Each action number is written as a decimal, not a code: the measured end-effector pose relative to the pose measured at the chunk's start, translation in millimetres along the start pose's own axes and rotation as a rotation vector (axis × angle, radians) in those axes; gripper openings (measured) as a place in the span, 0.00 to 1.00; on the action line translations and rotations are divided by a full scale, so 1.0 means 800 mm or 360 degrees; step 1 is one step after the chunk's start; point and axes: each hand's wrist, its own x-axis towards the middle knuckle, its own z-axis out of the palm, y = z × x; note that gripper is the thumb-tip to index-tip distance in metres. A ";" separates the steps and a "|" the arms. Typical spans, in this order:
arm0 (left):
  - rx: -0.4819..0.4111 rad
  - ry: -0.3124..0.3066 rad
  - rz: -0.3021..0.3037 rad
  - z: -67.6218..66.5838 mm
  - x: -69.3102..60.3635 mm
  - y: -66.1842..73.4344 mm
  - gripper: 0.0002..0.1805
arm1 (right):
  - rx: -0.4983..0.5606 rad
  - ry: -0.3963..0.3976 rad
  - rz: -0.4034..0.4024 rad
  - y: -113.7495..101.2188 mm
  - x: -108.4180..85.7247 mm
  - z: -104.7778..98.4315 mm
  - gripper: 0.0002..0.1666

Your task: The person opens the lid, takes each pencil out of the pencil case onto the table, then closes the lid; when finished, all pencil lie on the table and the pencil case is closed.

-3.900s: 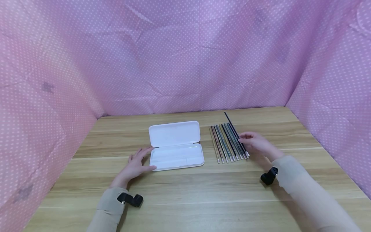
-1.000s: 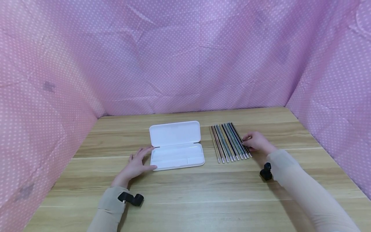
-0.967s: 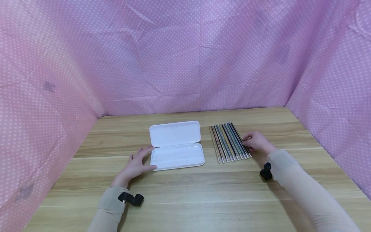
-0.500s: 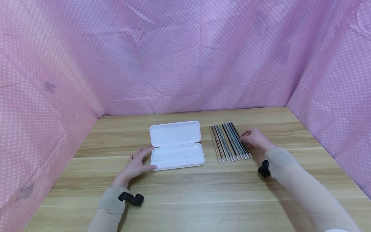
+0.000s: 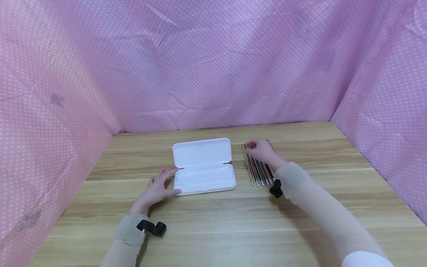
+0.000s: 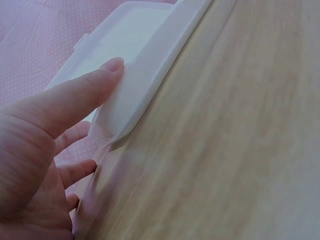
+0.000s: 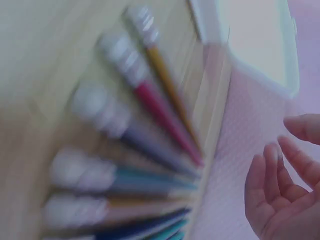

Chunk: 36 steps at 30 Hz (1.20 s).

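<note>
A white pencil case [image 5: 204, 192] lies with its lid [image 5: 201, 154] raised, and its bare tray shows dividers. My left hand [image 5: 154, 191] spans the tray's left end, fingers fairly straight; in the left wrist view the thumb [image 6: 85, 95] rests against the case's edge. To the right, several pencils [image 5: 255, 174] with eraser ends lie side by side. My right hand [image 5: 263, 151] hovers over their far ends, near the leftmost ones, and covers part of the row. In the right wrist view its fingers [image 7: 257, 185] are loosely bent, with nothing between them and the thumb.
Both case and pencils lie on a wooden table [image 5: 213, 230]. Pink dotted cloth [image 5: 213, 74] hangs behind the table and along its sides. Black wrist cameras are strapped over the left sleeve [image 5: 125, 237] and the right sleeve [image 5: 320, 207].
The right hand first drew a dark pencil level with the row at its right side. It has since let go and moved left over the pencils. The left hand stays by the case.
</note>
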 end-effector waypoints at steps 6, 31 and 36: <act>0.0002 0.0002 -0.0010 0.001 0.001 -0.003 0.46 | -0.0032 -0.0011 -0.0118 -0.036 0.013 0.022 0.24; -0.0008 0.0012 -0.0019 0.003 0.002 -0.002 0.44 | -0.0502 -0.0197 -0.0400 -0.096 0.025 0.078 0.38; 0.0003 0.0024 -0.0046 0.004 0.003 -0.002 0.45 | -0.0532 -0.0176 -0.0469 -0.095 0.016 0.077 0.38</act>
